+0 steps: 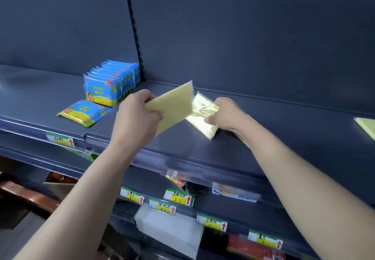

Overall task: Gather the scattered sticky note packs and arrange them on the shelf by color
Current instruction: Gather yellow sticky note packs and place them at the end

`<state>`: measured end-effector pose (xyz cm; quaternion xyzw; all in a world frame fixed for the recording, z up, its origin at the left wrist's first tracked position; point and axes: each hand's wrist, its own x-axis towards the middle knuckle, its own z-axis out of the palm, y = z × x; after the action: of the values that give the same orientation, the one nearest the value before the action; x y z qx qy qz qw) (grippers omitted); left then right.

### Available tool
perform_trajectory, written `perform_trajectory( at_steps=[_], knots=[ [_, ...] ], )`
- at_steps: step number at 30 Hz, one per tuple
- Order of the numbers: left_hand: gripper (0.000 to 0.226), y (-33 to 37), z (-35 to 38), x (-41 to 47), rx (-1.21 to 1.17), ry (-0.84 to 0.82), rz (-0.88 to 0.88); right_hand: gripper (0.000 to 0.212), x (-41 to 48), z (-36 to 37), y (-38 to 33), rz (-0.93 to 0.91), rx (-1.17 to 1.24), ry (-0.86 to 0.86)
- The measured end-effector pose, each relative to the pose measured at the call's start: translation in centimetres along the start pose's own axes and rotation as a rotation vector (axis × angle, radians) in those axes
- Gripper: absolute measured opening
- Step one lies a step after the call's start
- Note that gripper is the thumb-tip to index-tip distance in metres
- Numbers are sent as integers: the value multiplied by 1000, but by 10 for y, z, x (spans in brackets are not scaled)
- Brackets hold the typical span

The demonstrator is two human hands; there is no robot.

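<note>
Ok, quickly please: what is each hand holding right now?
Left hand: grips the flat pale yellow sticky note pack.
Right hand: grips the shiny plastic-wrapped yellow sticky note pack.

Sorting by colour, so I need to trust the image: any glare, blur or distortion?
Head view: glare whitens the wrapped pack in the right hand, paler than the matte yellow pack in the left hand; the yellow-green pack at the right edge is soft and cropped; wide-angle distortion bows the shelf; lower price labels are blurred.
</note>
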<state>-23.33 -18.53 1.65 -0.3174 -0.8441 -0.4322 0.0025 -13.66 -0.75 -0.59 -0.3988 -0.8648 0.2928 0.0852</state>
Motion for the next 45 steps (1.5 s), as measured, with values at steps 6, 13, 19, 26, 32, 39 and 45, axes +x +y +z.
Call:
perform_trajectory(
  at_steps=[6, 13, 19, 26, 32, 39, 45],
  knots=[
    [16, 30, 27, -3, -88, -75, 111, 18, -29, -46, 46, -24, 65, 312],
    [13, 116, 88, -54, -195, -291, 337, 14, -129, -115, 140, 169, -15, 557],
    [15, 217, 145, -174, -313, -601, 610, 29, -306, -173, 227, 455, -99, 786],
    [13, 297, 151, -361, -427, -920, 881, 30, -542, -190, 281, 784, -81, 1003],
    [18, 339, 141, -511, -485, -1131, 1100, 31, -718, -173, 284, 1045, -92, 1153],
    [25, 372, 118, -683, -525, -1412, 1317, 27, -897, -136, 268, 1407, -128, 1326],
    [15, 400, 107, -791, -571, -1615, 1506, 33, -989, -117, 257, 1651, -178, 1469]
  ],
)
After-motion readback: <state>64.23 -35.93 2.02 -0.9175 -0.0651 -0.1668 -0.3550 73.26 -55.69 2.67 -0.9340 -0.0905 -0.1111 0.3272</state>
